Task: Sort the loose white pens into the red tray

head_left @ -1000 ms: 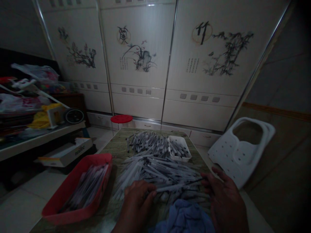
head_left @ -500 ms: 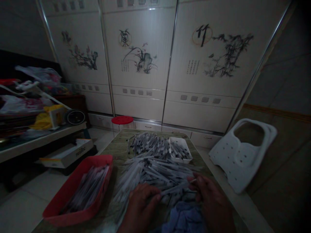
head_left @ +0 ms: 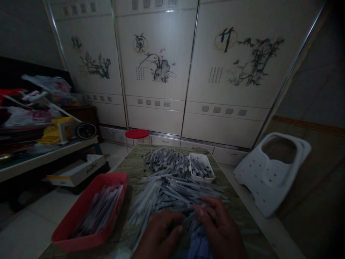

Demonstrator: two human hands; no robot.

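Left hand (head_left: 161, 230) and right hand (head_left: 221, 223) curled, grasp unclear, pens (head_left: 175, 190) heaped on desk (head_left: 132, 158), blue cloth (head_left: 198, 241) near, red basket (head_left: 60, 240) at left.

Setting: appears to be a room in a home. Beyond the table (head_left: 129, 162): tall sliding cabinet doors (head_left: 156, 118) with painted plants and characters, low drawers (head_left: 167, 141), red stool (head_left: 137, 134). Left of the table: bench (head_left: 54, 154) heaped with plastic bags (head_left: 27, 117), "nike"-lettered box (head_left: 90, 168), tiled floor (head_left: 35, 212).
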